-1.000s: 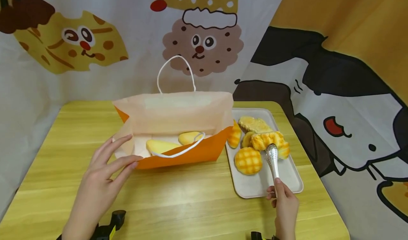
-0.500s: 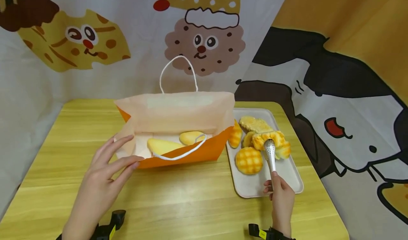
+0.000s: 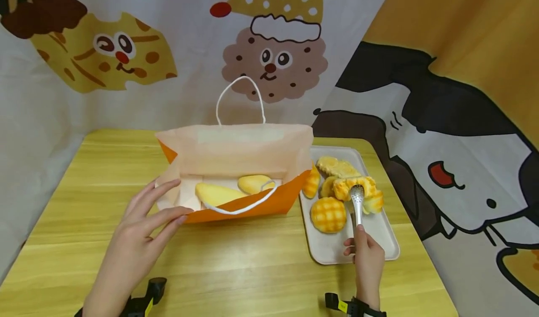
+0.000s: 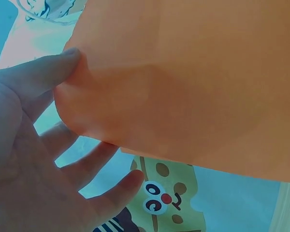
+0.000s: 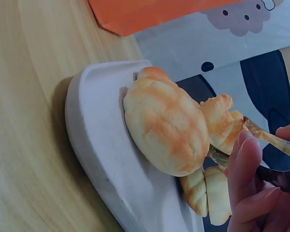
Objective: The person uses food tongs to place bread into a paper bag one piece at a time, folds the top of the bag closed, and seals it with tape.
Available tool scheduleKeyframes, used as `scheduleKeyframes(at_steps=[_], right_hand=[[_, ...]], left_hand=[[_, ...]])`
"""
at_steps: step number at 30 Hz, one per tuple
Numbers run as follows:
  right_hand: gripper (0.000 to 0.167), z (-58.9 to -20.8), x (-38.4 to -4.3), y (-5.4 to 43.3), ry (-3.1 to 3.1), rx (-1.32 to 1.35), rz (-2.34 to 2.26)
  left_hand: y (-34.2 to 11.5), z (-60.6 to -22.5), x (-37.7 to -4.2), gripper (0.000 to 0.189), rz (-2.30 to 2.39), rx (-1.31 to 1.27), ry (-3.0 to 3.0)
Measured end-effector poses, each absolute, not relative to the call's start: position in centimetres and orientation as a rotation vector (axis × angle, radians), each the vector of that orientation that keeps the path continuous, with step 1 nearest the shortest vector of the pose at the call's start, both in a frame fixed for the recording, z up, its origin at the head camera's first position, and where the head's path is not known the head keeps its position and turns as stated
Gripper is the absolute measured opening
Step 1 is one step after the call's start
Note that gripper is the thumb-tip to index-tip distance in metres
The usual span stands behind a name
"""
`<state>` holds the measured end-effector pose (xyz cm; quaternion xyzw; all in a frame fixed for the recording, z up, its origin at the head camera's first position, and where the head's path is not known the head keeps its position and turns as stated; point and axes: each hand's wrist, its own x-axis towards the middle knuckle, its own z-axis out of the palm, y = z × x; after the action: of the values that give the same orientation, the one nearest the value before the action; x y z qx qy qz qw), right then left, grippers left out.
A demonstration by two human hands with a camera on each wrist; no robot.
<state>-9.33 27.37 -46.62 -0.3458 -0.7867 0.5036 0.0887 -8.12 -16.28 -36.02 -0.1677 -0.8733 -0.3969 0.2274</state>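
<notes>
My left hand (image 3: 141,230) pinches the near left rim of an orange paper bag (image 3: 269,205) between thumb and fingers. The bag lies with its mouth towards me, and two pale yellow bread pieces (image 3: 216,194) are inside. My right hand (image 3: 368,261) grips metal tongs (image 3: 358,205), also seen in the right wrist view. The tongs' tips are at a knobbly golden bread piece (image 3: 343,187) on the white tray (image 3: 332,256); one tip shows on top, and I cannot tell how firmly they clasp it. A round, grid-marked bun (image 3: 328,215) sits nearer me.
Several other bread pieces share the tray, among them an oblong crumbly one (image 3: 337,166) and one at the left edge (image 3: 311,182). White cord handles (image 3: 240,79) rise from the bag. A cartoon-printed cloth (image 3: 168,106) hangs behind the wooden table (image 3: 236,270).
My right hand has shifted slightly left with the tongs, and their upper tip now sits further onto the knobbly bread. My left hand keeps its grip on the bag. The head view has shifted slightly.
</notes>
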Motion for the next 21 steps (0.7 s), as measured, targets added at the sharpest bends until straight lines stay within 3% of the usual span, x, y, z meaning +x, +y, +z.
scheduleKeyframes(at_steps=[16,21], right_hand=[[0.058,-47.3,-10.0,27.1,-2.362,-0.966,1.509],[0.057,-49.5,-10.0,28.7,-2.205,-0.946,1.622]], left_hand=[[-16.4,-36.1,-7.9,0.025,-1.115,-0.43,-2.472],[-16.3,-36.1,-8.2,0.027,-1.119,-0.442,-2.444]])
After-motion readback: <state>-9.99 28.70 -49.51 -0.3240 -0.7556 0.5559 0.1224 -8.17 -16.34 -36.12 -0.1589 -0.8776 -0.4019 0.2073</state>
